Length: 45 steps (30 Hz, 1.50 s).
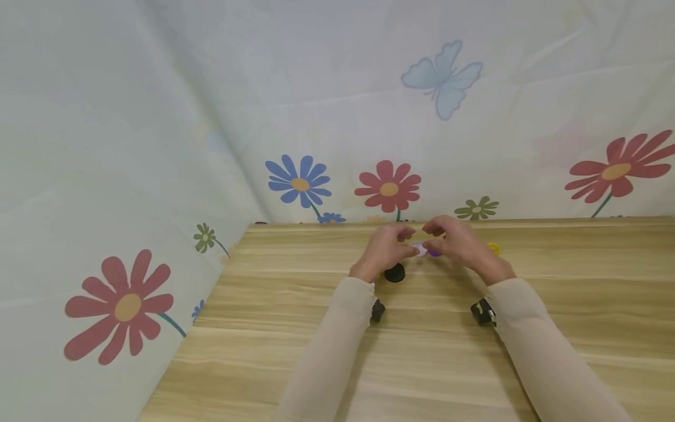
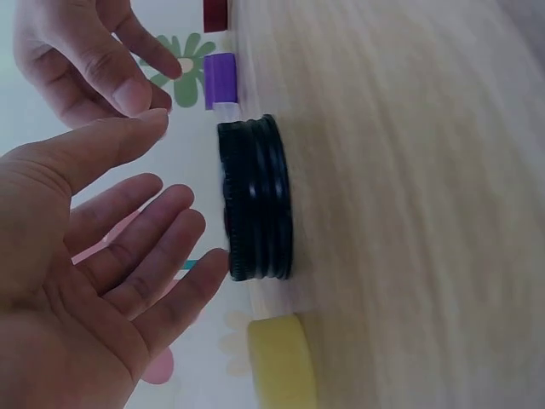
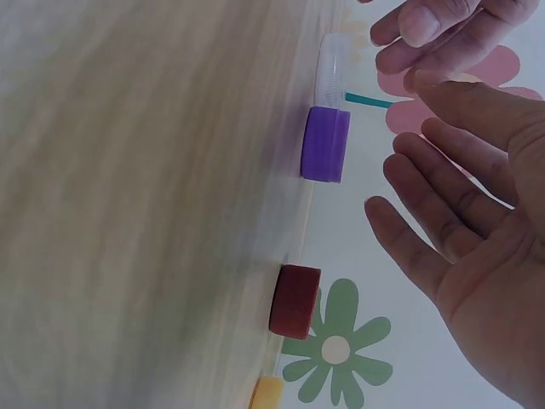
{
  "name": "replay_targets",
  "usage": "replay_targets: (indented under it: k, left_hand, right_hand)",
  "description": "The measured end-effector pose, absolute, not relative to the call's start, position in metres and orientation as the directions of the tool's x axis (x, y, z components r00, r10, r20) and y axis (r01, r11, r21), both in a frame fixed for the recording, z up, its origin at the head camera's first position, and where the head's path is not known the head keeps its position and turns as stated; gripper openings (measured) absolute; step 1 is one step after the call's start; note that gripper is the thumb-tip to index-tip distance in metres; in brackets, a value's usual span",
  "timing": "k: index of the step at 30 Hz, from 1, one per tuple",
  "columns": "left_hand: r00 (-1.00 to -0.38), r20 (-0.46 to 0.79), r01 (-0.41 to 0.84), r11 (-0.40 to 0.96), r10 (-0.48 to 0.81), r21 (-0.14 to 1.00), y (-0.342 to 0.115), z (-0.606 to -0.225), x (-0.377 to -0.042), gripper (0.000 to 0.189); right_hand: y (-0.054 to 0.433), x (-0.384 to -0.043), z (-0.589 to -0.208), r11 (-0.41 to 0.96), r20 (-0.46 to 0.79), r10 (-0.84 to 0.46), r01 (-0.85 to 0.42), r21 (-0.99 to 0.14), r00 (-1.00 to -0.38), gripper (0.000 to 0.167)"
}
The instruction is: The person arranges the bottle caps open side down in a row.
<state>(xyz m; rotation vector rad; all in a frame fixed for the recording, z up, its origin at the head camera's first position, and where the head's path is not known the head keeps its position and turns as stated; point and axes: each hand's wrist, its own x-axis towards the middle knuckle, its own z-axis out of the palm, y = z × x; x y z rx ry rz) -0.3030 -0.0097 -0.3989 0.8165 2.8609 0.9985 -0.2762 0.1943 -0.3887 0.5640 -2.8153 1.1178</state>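
Over a row of caps near the table's back edge, my left hand (image 1: 384, 251) and right hand (image 1: 460, 245) face each other, fingers slightly bent and holding nothing. Between them, the thumbs overlap a whitish cap (image 1: 420, 249) and a purple cap (image 1: 435, 253) in the head view. The right wrist view shows these two side by side on the table, the clear ribbed cap (image 3: 332, 70) against the purple one (image 3: 325, 144), with my right fingers apart from them. Close to my left fingertips in the left wrist view stands a ridged black cap (image 2: 257, 198).
A yellow cap (image 2: 283, 362) lies beyond the black one. On the right are a dark red cap (image 3: 295, 302) and an orange-yellow cap (image 3: 267, 394). Flower-printed fabric (image 1: 337, 117) rises behind the wooden table (image 1: 253, 328) and along its left side.
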Motion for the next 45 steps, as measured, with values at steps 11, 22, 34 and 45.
replay_targets:
  k: [11, 22, 34, 45]
  left_hand:
    - [-0.869, 0.138, 0.466, 0.694, 0.475, 0.549, -0.007, -0.406, -0.310, 0.043]
    - [-0.876, 0.099, 0.447, 0.715, 0.472, 0.537, -0.005, -0.411, -0.312, 0.045]
    - [-0.864, 0.099, 0.465, 0.707, 0.493, 0.533, -0.004, -0.410, -0.313, 0.038]
    - [-0.852, 0.116, 0.488, 0.694, 0.510, 0.530, -0.001, -0.410, -0.312, 0.029]
  right_hand:
    - [0.196, -0.283, -0.394, 0.708, 0.142, -0.339, -0.352, -0.613, -0.930, 0.041]
    - [0.194, -0.289, -0.401, 0.692, 0.131, -0.368, -0.365, -0.622, -0.920, 0.043]
    - [0.192, -0.290, -0.403, 0.698, 0.107, -0.391, -0.370, -0.613, -0.914, 0.035]
    - [0.191, -0.293, -0.408, 0.710, 0.126, -0.401, -0.394, -0.583, -0.908, 0.032]
